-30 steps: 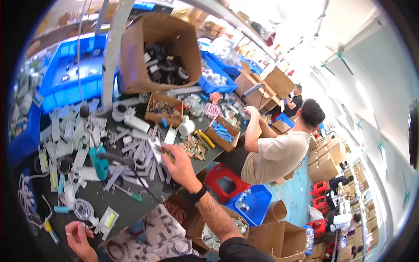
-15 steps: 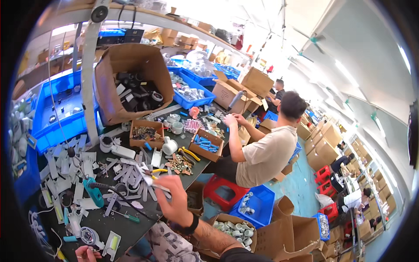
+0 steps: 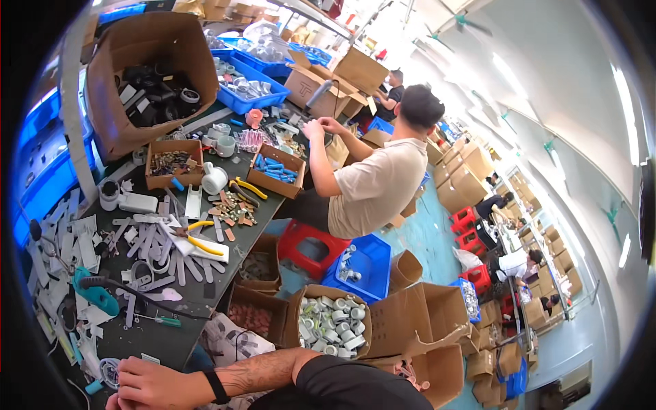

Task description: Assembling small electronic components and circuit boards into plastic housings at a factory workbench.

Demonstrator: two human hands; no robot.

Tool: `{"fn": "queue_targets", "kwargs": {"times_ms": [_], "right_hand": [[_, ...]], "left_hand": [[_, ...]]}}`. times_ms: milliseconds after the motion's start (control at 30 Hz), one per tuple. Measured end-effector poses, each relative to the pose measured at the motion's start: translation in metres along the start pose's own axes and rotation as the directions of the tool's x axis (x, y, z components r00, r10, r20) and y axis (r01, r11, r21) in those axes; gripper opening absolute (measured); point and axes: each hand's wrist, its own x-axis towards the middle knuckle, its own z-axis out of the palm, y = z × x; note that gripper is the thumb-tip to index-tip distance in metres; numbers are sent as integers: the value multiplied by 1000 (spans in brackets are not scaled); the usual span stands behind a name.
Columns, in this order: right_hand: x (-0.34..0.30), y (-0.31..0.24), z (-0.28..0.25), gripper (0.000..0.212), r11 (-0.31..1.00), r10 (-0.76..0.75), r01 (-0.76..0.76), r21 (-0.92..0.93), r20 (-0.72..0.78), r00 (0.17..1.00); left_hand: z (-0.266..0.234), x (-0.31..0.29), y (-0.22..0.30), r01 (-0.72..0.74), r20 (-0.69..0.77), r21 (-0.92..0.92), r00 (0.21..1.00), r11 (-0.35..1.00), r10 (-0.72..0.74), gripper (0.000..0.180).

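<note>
My right hand (image 3: 160,387), with a black band on its wrist, is at the lower left over the table's near edge. Its fingers are curled together, and whatever they hold is hidden. Just beyond the fingertips lies a round white part (image 3: 109,371) with a ring-shaped inside. My left hand cannot be seen. Yellow-handled pliers (image 3: 198,238) lie spread on a white casing piece, among many loose grey-white plastic strips (image 3: 147,246). Nearer to me are a teal tool (image 3: 96,295) with a black cable and a green-handled screwdriver (image 3: 166,320).
Small cartons hold metal bits (image 3: 173,179) and blue cylinders (image 3: 275,171). A large carton (image 3: 102,75) of black parts stands at the back left. A co-worker (image 3: 383,178) sits beyond the table's right edge, near a red stool (image 3: 311,253) and a carton of white-grey fittings (image 3: 331,321).
My right hand has left the area by the yellow-handled pliers and moved down-left to the near edge. The left hand, earlier at the bottom left, no longer shows. The view has shifted.
</note>
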Motion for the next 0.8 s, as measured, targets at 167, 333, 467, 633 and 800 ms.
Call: {"fn": "queue_targets", "kwargs": {"times_ms": [167, 333, 467, 633, 800], "right_hand": [[-20, 21, 25, 26, 982, 179, -182, 48, 61, 982], [-18, 16, 25, 24, 985, 170, -169, 11, -11, 985], [-24, 27, 33, 22, 997, 72, -72, -3, 61, 996], [-31, 30, 41, 24, 994, 112, -112, 1, -41, 993], [-30, 28, 37, 24, 989, 144, -144, -15, -13, 989]], "left_hand": [[4, 2, 4, -2, 35, -4, 999, 1000, 2, 26], [6, 0, 1, -55, 22, 49, 998, 997, 54, 26], [9, 1, -6, -135, -158, -29, 979, 990, 129, 28], [12, 3, 2, -189, -145, -236, 977, 953, 158, 21], [11, 2, 7, -261, -55, 137, 961, 956, 270, 18]]}}
